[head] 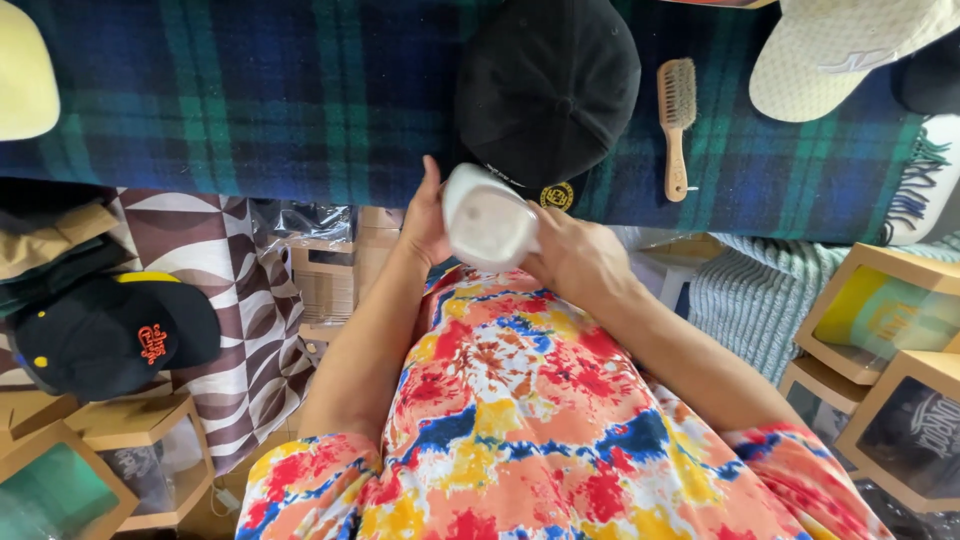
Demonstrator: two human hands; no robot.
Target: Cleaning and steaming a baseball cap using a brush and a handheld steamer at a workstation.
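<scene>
Both bare forearms reach forward and angle inward, meeting close before the chest. The left hand [425, 222] is cupped with thumb raised. The right hand [575, 258] curls its fingers in a closed grip.

A wooden brush [677, 125] lies on the plaid blanket [300, 100] near the bench's right end, with a cream cap [850, 55] at the far right corner.
</scene>
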